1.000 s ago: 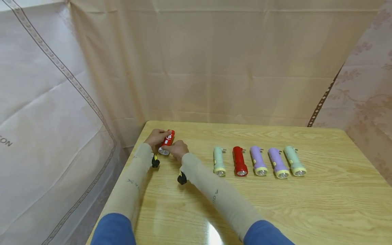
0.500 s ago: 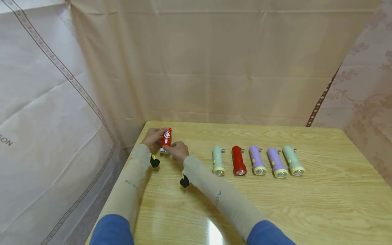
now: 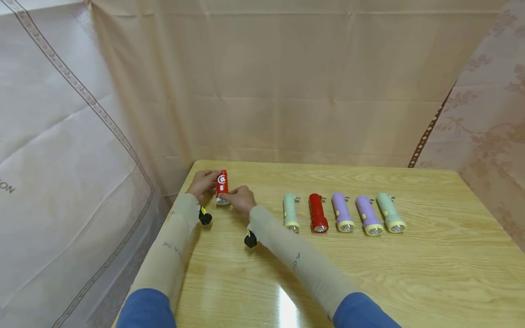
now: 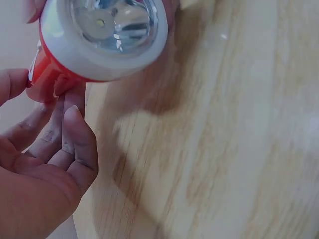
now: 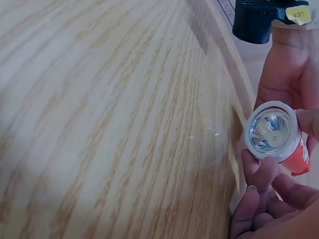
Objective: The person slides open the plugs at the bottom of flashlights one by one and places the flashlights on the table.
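Near the table's far left corner, both hands hold a red flashlight (image 3: 222, 182) with a white lens ring and a white printed mark on its body. My left hand (image 3: 203, 183) pinches the tail end from the left. From the right, my right hand (image 3: 241, 199) grips the lens end between thumb and fingers. The lens (image 4: 112, 25) faces the camera in the left wrist view, the red body mostly hidden behind it. In the right wrist view the white lens ring (image 5: 249, 142) sits between the right thumb and fingers, with the left hand (image 5: 284, 74) behind.
On the wood-grain table (image 3: 229, 282), to the right, a row of flashlights lies with lenses toward me: pale green (image 3: 289, 209), red (image 3: 316, 209), purple (image 3: 341, 207), another purple (image 3: 367, 212) and pale green (image 3: 388, 209). Cloth sheets (image 3: 270, 82) hang behind and beside the table.
The held flashlight has turned in the hands from a slant to nearly straight, its white print now facing up more fully. Both hands have shifted slightly. The row of flashlights stays put.
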`<state>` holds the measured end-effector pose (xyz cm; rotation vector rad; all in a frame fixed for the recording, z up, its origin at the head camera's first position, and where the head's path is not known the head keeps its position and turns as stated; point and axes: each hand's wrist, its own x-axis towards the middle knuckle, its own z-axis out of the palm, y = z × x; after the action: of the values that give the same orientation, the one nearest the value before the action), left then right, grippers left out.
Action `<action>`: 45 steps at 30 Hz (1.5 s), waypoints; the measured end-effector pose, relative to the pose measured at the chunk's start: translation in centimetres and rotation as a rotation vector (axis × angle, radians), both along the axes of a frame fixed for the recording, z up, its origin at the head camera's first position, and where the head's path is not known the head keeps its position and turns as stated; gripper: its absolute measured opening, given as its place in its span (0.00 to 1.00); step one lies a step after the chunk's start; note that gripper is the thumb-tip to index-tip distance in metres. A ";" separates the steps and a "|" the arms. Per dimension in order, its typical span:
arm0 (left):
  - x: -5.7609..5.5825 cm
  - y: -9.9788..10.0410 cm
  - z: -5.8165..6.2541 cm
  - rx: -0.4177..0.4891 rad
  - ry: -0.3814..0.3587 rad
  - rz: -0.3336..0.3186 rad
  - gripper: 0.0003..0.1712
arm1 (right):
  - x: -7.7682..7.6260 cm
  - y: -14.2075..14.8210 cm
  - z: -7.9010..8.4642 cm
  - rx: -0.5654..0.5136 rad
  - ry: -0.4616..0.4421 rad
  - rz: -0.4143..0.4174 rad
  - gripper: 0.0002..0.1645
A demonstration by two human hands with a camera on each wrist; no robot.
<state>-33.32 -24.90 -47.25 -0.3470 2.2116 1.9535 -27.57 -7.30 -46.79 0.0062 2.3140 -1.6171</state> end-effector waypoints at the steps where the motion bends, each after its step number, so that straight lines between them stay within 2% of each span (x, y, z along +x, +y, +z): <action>1: 0.1 0.1 0.0 0.001 -0.007 0.006 0.30 | 0.1 0.1 0.1 -0.003 -0.005 0.002 0.17; 7: 1.0 0.3 -0.1 -0.016 -0.042 0.015 0.31 | 0.6 0.8 0.0 -0.009 -0.059 0.023 0.20; 16: 2.1 0.5 0.5 0.015 -0.013 -0.024 0.34 | 1.0 1.3 0.3 -0.040 -0.097 0.056 0.20; 20: 2.8 0.6 0.9 -0.017 0.000 -0.051 0.36 | 1.5 1.7 0.7 -0.018 -0.102 0.068 0.21; 26: 4.4 0.7 1.4 -0.043 0.038 -0.101 0.33 | 3.0 2.7 1.3 0.003 -0.081 0.104 0.21; 33: 5.7 0.9 1.7 -0.044 0.033 -0.139 0.35 | 4.4 3.8 1.6 0.030 -0.038 0.148 0.22; 37: 6.5 1.3 1.8 -0.023 0.037 -0.160 0.34 | 5.2 4.6 1.4 0.082 -0.011 0.169 0.22; 41: 7.7 1.6 1.7 -0.015 0.032 -0.185 0.33 | 6.3 5.3 1.3 0.124 0.008 0.193 0.22; 45: 8.8 2.0 1.7 -0.021 0.025 -0.200 0.33 | 7.4 5.9 1.3 0.114 0.012 0.203 0.21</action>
<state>-24.49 -22.93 -45.55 -0.0997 2.1885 1.8404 -20.16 -1.41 -45.50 -0.2067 2.3279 -1.3899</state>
